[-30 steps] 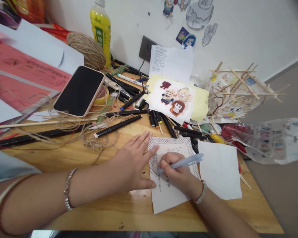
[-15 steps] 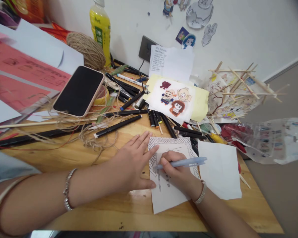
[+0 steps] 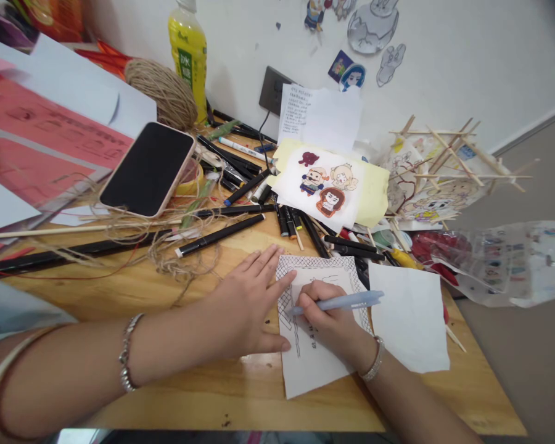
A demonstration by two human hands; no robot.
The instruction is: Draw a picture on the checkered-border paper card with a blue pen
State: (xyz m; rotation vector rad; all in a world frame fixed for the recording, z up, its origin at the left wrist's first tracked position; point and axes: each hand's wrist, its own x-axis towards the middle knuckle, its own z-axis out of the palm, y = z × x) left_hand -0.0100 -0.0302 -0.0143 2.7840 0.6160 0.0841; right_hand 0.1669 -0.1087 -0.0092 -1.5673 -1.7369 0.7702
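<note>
A small white sheet with a hatched ink border (image 3: 321, 267) lies on the wooden desk (image 3: 203, 394). My left hand (image 3: 247, 302) rests flat on its left edge, fingers stretched out, pinning it down. My right hand (image 3: 328, 317) is closed around a pale blue pen (image 3: 346, 301), whose tip touches the sheet's left border. A blank white sheet (image 3: 409, 317) lies just to the right.
Several black markers (image 3: 219, 235) are strewn behind the sheet, with loose twine (image 3: 176, 259) and a twine ball (image 3: 161, 92). A phone (image 3: 148, 168), a yellow bottle (image 3: 188, 52), a sticker sheet (image 3: 326, 185), a stick frame (image 3: 448, 166) and a plastic bag (image 3: 504, 262) crowd the desk.
The pen has tipped from a raised slant to nearly level and its tip has shifted slightly up the left border. My left hand has stayed put.
</note>
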